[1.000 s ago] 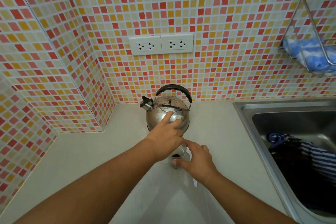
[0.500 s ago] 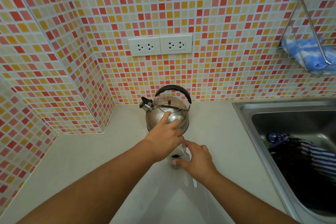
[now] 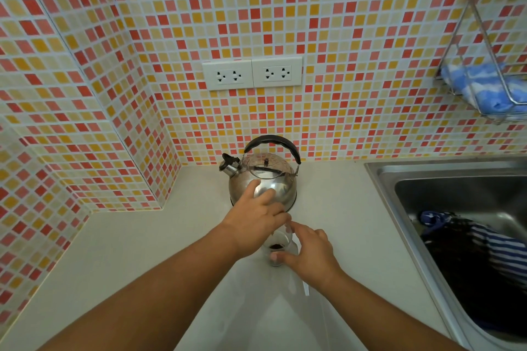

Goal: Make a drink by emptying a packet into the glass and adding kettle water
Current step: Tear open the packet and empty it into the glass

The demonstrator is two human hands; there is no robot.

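Both arms are out over the pale counter (image 3: 119, 259), and the action is right in the middle. The glass (image 3: 276, 251) stands upright on the counter just in front of the steel kettle (image 3: 263, 179), with a dark heap of powder sitting in its bottom. The right hand (image 3: 309, 255) has its grip around the glass, thumb on the near side and fingers curled round the far side. The left hand (image 3: 256, 225) hangs above the glass rim, its fingers pinched together near the mouth, index finger stretched toward the kettle's shiny body; whether it pinches a packet I cannot tell, as the fingers hide it. The kettle sits against the tiled wall, black handle up, spout to the left. Off to the right, the sink (image 3: 382, 177) holds a striped cloth (image 3: 496, 248).
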